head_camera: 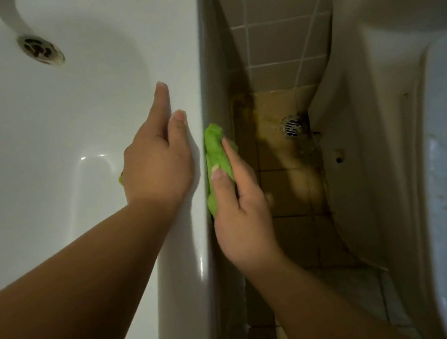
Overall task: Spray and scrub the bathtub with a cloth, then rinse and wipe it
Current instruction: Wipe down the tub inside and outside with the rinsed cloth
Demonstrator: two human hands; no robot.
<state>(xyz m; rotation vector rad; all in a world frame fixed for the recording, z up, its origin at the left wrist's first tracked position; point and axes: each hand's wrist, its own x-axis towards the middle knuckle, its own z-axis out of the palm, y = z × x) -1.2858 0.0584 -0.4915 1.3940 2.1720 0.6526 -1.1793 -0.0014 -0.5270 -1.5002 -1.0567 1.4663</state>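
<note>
Your right hand [238,211] grips the crumpled green cloth [214,156] against the white glossy bathtub's [32,127] outer wall; your left hand [156,162] rests flat, fingers straight, on its rim and may slip if wet.

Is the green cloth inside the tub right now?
No, the right hand presses the cloth against the tub's outer wall, on the floor side of the rim.
</note>
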